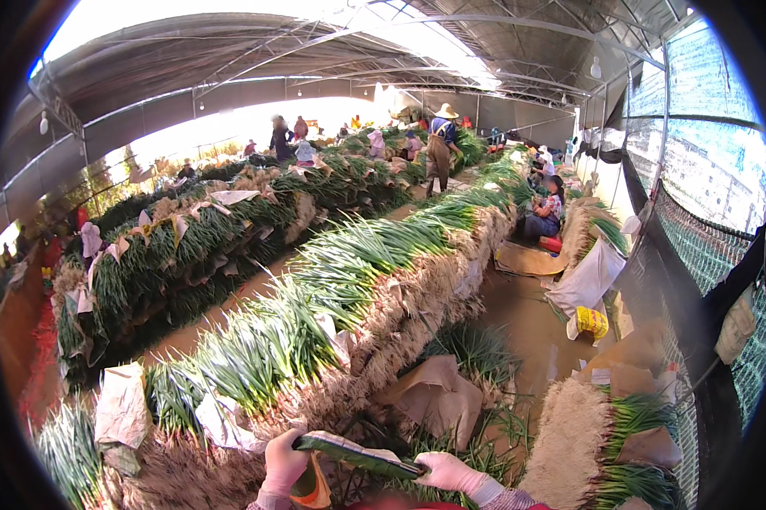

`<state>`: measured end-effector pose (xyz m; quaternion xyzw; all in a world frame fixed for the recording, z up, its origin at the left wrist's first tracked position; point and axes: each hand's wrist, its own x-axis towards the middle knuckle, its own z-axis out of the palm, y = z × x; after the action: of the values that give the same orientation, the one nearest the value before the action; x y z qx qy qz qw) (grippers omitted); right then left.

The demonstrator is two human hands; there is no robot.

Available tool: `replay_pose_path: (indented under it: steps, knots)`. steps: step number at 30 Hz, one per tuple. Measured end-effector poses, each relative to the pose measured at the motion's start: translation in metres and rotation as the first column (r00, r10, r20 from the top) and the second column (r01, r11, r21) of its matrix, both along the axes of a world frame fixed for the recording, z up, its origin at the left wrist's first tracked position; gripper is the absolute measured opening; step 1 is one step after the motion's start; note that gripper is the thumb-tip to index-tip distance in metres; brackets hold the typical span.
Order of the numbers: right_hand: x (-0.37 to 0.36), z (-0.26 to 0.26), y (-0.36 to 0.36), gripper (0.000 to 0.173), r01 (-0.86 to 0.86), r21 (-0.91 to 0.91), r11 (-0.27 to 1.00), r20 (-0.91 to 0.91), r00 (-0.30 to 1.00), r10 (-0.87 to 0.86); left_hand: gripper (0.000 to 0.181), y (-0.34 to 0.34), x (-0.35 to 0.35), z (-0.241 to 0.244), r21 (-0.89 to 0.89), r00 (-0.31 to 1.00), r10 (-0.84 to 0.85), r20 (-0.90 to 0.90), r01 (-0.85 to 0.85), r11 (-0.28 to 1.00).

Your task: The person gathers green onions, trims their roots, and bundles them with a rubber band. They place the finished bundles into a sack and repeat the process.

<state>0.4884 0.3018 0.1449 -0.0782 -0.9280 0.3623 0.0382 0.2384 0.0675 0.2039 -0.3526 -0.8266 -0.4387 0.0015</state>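
My left hand, in a pale pink glove, is closed around the left end of a long, dark green rolled or folded item with a whitish upper edge; its exact kind is unclear. The right end of the item is in my right hand, gloved the same way. The item spans between both hands at the bottom of the view, above loose green leaves. Beyond my left hand runs a long stacked row of green onions, with pale roots facing right. An orange and green object shows beneath the item.
A brown sheet lies on leaves ahead. Another onion stack stands at right, by a netted wall. A white sack and a yellow bag lie farther off. One person sits in the right aisle; another stands beyond.
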Motion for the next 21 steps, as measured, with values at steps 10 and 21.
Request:
replay_pose_path:
  steps: [10, 21]
  knots:
    - [-0.14, -0.007, -0.071, 0.024, -0.188, -0.129, 0.974, -0.315, 0.939, 0.14, 0.016, -0.187, 0.002, 0.0, 0.016, 0.903, 0.388, 0.186, -0.398, 0.917]
    - [-0.269, 0.055, -0.247, 0.015, -0.606, -0.231, 0.761, -0.395, 0.773, 0.496, 0.032, -0.369, 0.106, -0.033, -0.043, 0.701, 0.631, 0.334, -0.657, 0.753]
